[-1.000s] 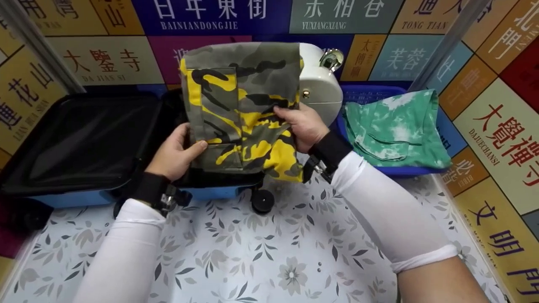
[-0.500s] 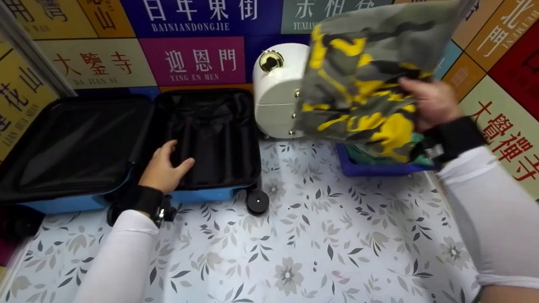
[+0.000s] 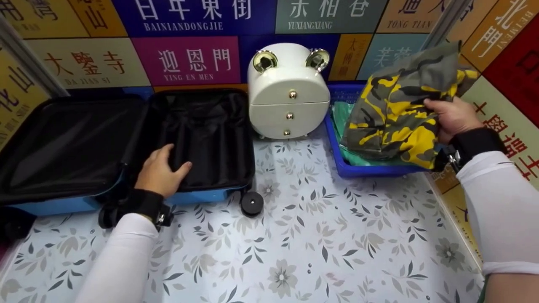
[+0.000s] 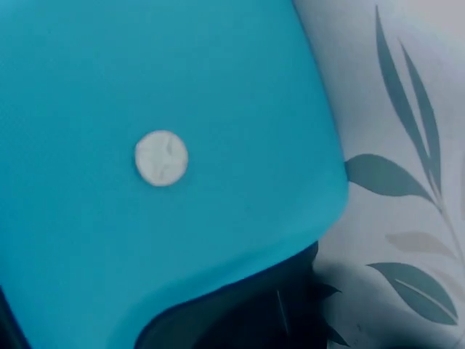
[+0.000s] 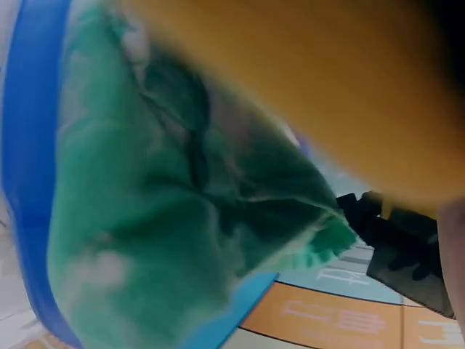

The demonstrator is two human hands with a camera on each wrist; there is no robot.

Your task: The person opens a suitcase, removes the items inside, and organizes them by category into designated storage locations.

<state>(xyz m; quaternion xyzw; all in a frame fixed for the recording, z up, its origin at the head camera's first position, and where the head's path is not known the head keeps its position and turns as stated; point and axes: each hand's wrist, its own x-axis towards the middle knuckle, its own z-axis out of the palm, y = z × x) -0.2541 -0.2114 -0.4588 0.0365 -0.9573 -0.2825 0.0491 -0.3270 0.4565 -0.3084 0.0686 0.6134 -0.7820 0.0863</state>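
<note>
My right hand (image 3: 454, 120) grips the right side of folded camouflage pants (image 3: 391, 122), grey-green with yellow and black patches. The pants hang tilted over the blue basket (image 3: 362, 170) at the right, overlapping a green tie-dyed garment (image 3: 343, 113) inside it. In the right wrist view, blurred yellow fabric (image 5: 312, 94) of the pants passes close above the green garment. My left hand (image 3: 162, 170) holds nothing; its thumb and fingers are spread at the near edge of the black-lined suitcase (image 3: 202, 196). The left wrist view shows only the suitcase's blue shell (image 4: 232, 211) and the patterned surface.
The suitcase lies spread on the left, its other half (image 3: 71, 147) beside the wall. A white rounded drawer box (image 3: 290, 90) with gold knobs stands between suitcase and basket. A black wheel (image 3: 252, 204) juts from the suitcase. Printed wall panels (image 3: 185, 61) enclose the back and sides.
The camouflage pants, held by both hands over the suitcase a second ago, have moved right and then down over the basket in my right hand. My left hand let go and stayed by the suitcase.
</note>
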